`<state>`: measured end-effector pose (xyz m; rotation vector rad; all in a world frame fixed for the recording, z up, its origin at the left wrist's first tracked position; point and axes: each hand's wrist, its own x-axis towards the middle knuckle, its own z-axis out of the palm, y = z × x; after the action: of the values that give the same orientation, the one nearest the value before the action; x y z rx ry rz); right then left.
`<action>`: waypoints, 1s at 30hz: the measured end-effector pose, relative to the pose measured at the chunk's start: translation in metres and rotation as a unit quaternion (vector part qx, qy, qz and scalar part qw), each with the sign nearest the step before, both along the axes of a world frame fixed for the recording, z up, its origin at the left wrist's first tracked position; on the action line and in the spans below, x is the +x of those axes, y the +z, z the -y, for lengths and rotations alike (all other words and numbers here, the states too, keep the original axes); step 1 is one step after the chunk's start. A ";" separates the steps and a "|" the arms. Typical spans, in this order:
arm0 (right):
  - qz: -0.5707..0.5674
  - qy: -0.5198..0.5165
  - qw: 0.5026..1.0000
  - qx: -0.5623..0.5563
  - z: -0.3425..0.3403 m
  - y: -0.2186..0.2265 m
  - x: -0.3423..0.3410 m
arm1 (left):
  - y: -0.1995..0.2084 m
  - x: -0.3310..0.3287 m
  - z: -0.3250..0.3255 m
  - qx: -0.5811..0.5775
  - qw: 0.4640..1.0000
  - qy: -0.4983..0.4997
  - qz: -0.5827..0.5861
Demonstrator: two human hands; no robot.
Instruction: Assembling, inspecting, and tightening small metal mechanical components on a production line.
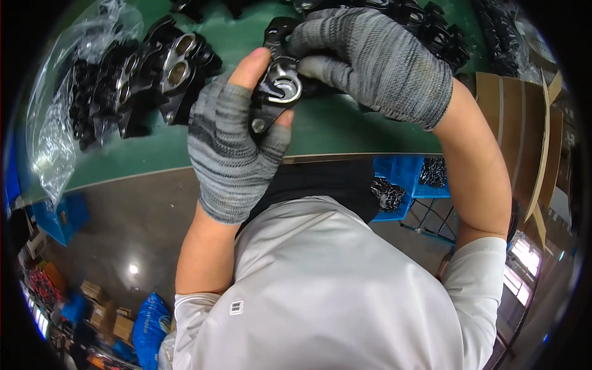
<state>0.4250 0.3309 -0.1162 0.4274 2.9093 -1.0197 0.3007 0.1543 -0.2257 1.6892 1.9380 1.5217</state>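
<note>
Left hand [231, 145]: thumb and fingers clasp the black part [269, 105]; a loosened pinch could drop it.
Black part: over the green table [336, 135], beyond its near edge.
Right hand [376, 65]: curled at the part's far end, grip unclear; uneven force might twist it.
Left-side parts [179, 74]: crowded; a knock could topple them.

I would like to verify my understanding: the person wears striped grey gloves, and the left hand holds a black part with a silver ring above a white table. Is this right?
Not entirely: the table is green, as the head view shows. The striped grey gloves and the left hand holding the black part are right.
</note>
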 end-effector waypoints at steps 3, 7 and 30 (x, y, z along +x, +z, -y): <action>-0.108 0.016 0.993 0.052 -0.003 -0.008 0.010 | -0.003 0.002 0.000 0.012 0.999 0.015 0.025; -0.229 0.003 0.967 0.110 0.000 0.002 0.004 | -0.004 0.001 0.002 0.009 0.999 0.019 0.034; 0.142 0.167 0.969 0.116 0.011 0.014 -0.054 | 0.002 -0.003 0.006 -0.004 0.997 0.035 -0.062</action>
<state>0.3711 0.3195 -0.1026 0.0703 2.7156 -0.5263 0.2982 0.1483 -0.2241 1.7708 2.0817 1.4621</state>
